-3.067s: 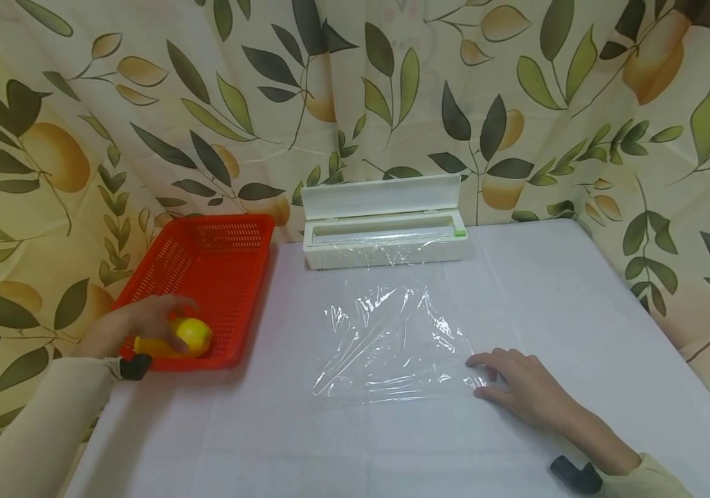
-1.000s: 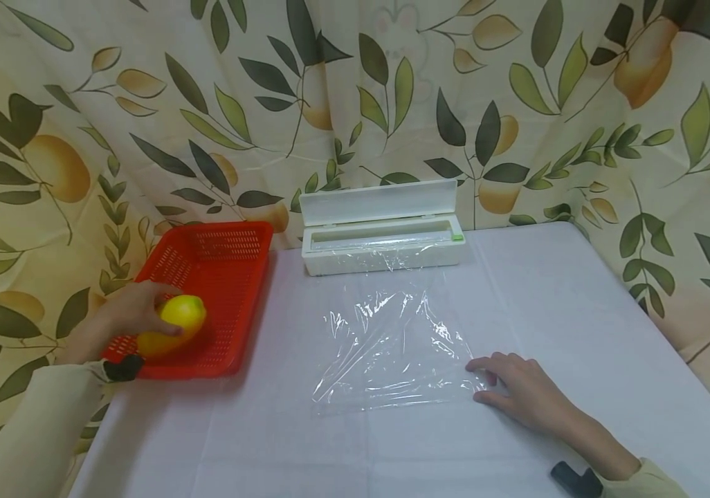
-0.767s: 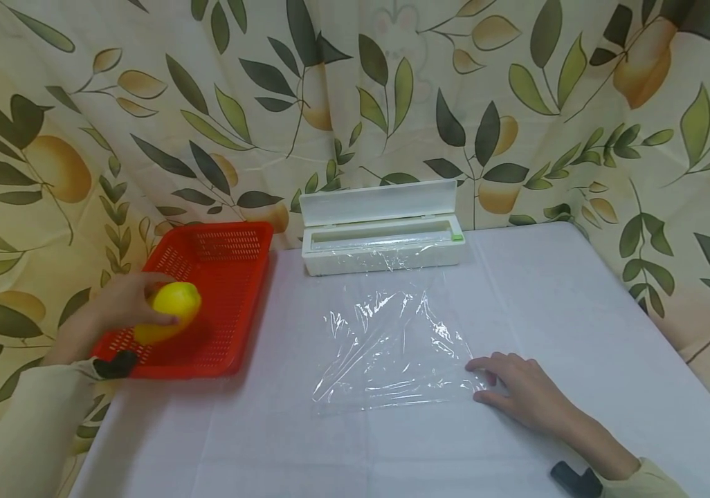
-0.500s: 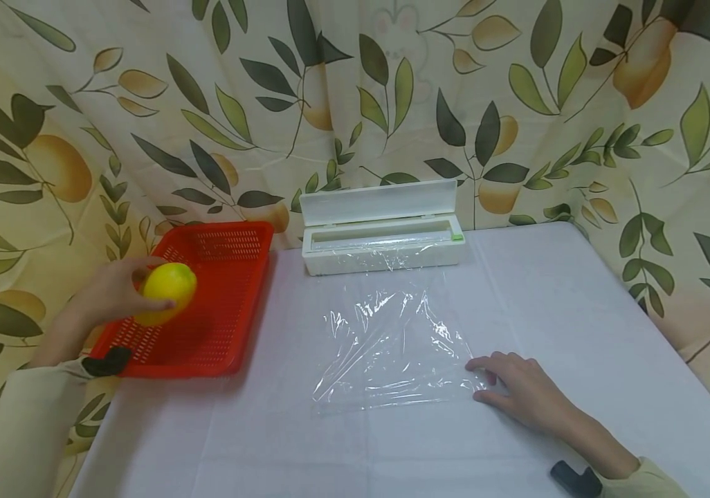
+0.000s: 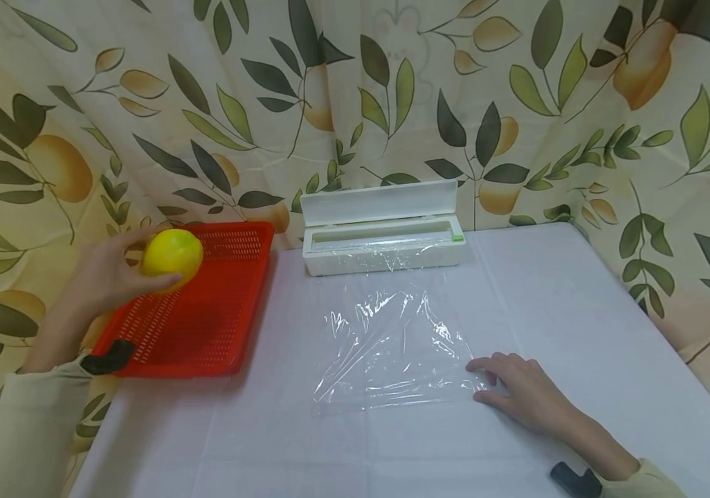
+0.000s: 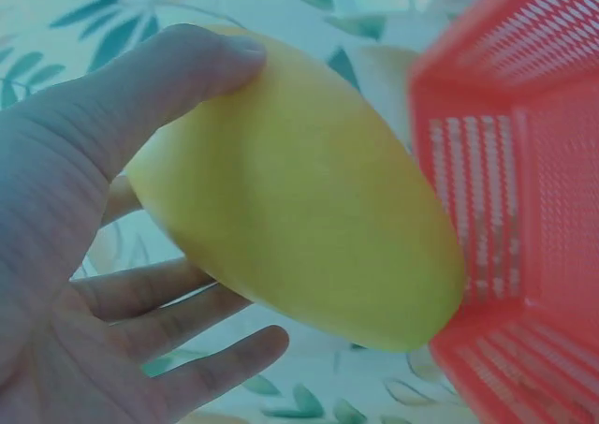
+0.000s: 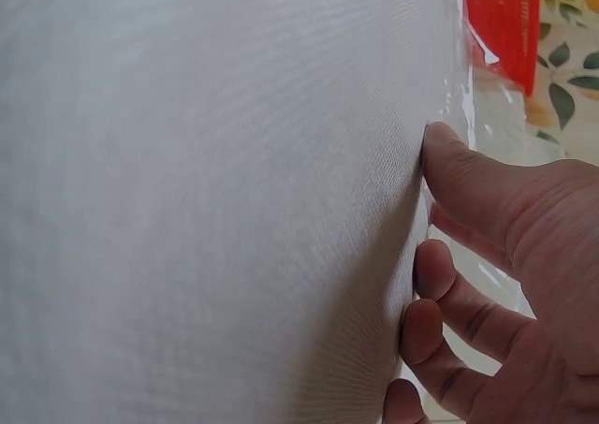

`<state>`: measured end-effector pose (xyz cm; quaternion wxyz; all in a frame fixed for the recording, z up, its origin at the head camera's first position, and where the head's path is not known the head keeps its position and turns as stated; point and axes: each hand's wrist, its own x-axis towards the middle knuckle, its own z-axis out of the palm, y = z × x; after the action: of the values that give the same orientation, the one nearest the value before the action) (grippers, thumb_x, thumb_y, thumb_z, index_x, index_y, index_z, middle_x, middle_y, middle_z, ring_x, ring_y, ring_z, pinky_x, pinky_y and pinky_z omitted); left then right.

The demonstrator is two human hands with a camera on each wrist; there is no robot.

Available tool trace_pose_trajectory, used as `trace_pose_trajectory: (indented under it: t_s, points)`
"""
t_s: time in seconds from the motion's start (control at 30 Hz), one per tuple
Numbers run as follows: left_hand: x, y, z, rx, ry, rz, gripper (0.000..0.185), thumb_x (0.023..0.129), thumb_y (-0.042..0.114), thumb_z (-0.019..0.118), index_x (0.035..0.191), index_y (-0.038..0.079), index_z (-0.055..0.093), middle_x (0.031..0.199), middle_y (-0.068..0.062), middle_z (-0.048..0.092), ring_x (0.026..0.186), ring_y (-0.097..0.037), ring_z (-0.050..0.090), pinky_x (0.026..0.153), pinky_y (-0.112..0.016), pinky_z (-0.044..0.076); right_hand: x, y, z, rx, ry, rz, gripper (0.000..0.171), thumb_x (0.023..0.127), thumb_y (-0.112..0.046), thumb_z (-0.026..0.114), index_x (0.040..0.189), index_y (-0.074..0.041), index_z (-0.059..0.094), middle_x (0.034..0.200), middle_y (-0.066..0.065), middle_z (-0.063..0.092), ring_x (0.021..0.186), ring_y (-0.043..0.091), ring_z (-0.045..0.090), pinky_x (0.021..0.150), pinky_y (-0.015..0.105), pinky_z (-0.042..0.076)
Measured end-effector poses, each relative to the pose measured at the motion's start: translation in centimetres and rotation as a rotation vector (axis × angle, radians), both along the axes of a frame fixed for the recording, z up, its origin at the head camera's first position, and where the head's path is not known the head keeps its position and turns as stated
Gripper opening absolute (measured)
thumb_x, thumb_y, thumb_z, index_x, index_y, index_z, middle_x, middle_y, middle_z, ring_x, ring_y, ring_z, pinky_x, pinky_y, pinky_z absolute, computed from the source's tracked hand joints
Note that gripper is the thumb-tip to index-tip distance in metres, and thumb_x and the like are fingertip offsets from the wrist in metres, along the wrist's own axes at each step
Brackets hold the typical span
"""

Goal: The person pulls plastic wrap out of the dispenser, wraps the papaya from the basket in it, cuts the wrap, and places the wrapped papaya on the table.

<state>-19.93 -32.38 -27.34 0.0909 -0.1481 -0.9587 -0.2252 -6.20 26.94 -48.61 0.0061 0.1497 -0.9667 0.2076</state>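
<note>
My left hand [image 5: 102, 273] holds a yellow mango [image 5: 174, 254] with a greenish end above the red basket [image 5: 224, 366]. In the left wrist view, the thumb lies along one side of the mango [image 6: 309, 209] and the fingers are behind it. A sheet of clear plastic wrap [image 5: 392, 346] lies wrinkled on the white tabletop, running out of a white wrap box [image 5: 386, 261]. At the sheet's right front corner, the fingertips of my right hand [image 5: 523, 387] rest on the film and the cloth, thumb apart from the fingers. The right wrist view shows these fingertips touching the white cloth [image 7: 234, 209].
The wrap box stands at the table's back edge with its lid [image 5: 380, 202] raised and a roll inside. Left of it, the basket sits at the table's left edge. A leaf-and-fruit patterned curtain [image 5: 355, 104] surrounds the table's back and sides.
My left hand has taken hold of the mango inside the basket and raised it up toward the basket's back left. The right hand has kept its place on the film.
</note>
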Motion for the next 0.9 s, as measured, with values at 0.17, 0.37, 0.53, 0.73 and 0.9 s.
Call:
trace_pose_trajectory:
  t_s: [0.17,0.37,0.53,0.73,0.9]
  points:
    - [0.6,1.7,0.7,0.047,0.063,-0.015,0.072,0.075,0.027,0.094,0.137,0.009,0.062,0.126,-0.019,0.066,0.105,-0.047,0.065,0.076,-0.022,0.051,-0.1,0.0,-0.1,-0.003,0.001,0.0,0.044,0.083,-0.033,0.085,0.123,-0.022,0.071,0.082,-0.018,0.048,0.077,0.006,0.044,0.071,0.032,0.034]
    - [0.6,4.5,1.1,0.022,0.206,-0.093,0.069,0.071,0.026,0.095,0.132,0.009,0.067,0.118,-0.013,0.071,0.098,-0.033,0.064,0.074,-0.037,0.048,-0.1,0.1,-0.3,-0.003,0.01,0.006,0.044,0.082,-0.031,0.086,0.123,-0.022,0.071,0.082,-0.019,0.047,0.077,0.005,0.044,0.071,0.032,0.034]
    - [0.4,6.9,1.3,0.066,0.247,-0.191,0.069,0.071,0.02,0.095,0.132,0.009,0.067,0.12,-0.008,0.071,0.101,-0.024,0.061,0.08,-0.031,0.048,0.0,0.1,-0.3,-0.012,0.013,0.006,0.044,0.082,-0.032,0.086,0.123,-0.023,0.071,0.082,-0.019,0.046,0.077,0.005,0.043,0.072,0.032,0.035]
    - [0.1,9.6,1.2,0.076,0.25,-0.24,0.066,0.072,0.02,0.093,0.131,0.007,0.066,0.122,-0.009,0.07,0.105,-0.026,0.061,0.084,-0.047,0.049,-0.1,0.1,-0.3,-0.007,0.022,0.006,0.044,0.082,-0.03,0.086,0.122,-0.021,0.071,0.081,-0.019,0.046,0.076,0.005,0.043,0.072,0.033,0.035]
    - [-0.2,12.2,0.6,0.089,0.218,-0.301,0.066,0.075,0.023,0.09,0.135,0.014,0.065,0.123,-0.008,0.068,0.108,-0.027,0.056,0.086,-0.048,0.045,-0.1,0.1,-0.4,-0.01,0.028,0.014,0.044,0.081,-0.031,0.086,0.122,-0.021,0.072,0.081,-0.02,0.046,0.076,0.005,0.042,0.072,0.033,0.035]
